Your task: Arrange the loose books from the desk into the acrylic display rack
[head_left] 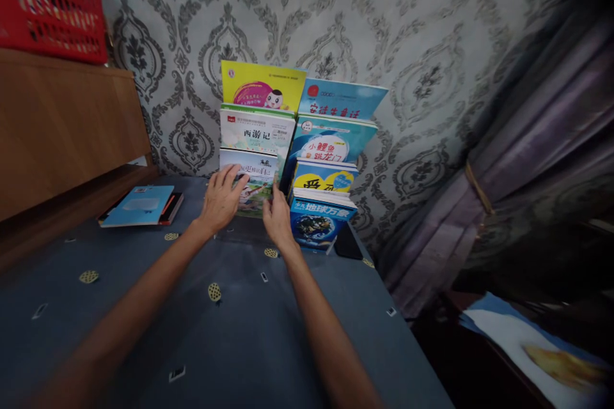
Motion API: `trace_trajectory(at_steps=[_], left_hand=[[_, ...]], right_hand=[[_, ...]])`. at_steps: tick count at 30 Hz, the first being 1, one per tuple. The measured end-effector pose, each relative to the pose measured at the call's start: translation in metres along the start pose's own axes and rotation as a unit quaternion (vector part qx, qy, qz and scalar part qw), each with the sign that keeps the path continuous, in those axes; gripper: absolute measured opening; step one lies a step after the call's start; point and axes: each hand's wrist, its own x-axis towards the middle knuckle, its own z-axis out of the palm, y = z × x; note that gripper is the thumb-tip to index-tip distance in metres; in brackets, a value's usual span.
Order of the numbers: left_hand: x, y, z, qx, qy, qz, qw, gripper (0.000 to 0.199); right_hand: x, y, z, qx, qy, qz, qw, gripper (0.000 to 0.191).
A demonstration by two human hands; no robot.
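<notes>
A small book [254,192] with a green meadow picture on its cover stands upright at the front of the left stack. My left hand [223,198] rests on the cover's left side, its fingers stretched out and apart. At the book's lower right edge is my right hand [279,220], with its thumb in front and its fingers along the edge, closed on it. Behind stand a pale book titled 西游记 [254,131] and a taller yellow book [263,86]. A clear stand [244,230] shows under the small book.
The right stack holds several books, with a blue earth-cover book [314,227] in front. Beside it lies a black flat object [348,244]. More books [139,206] lie at left near a wooden cabinet [67,128] bearing a red basket [52,6]. A curtain [441,204] hangs at right.
</notes>
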Motion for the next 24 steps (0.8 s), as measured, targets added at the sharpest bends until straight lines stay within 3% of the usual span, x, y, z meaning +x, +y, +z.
trace_trajectory(at_steps=[7, 13, 24], left_hand=[[0.000, 0.001, -0.001, 0.008, -0.001, 0.000, 1.000, 0.042], [0.001, 0.005, -0.005, 0.045, -0.006, 0.004, 0.999, 0.041], [-0.007, 0.005, -0.011, 0.022, 0.012, -0.007, 1.000, 0.039]], right_hand=[[-0.003, -0.026, -0.005, -0.060, 0.061, 0.004, 0.996, 0.052], [-0.004, -0.028, -0.005, -0.035, 0.007, -0.023, 0.999, 0.047], [-0.004, -0.019, -0.001, -0.007, -0.007, -0.026, 1.000, 0.044]])
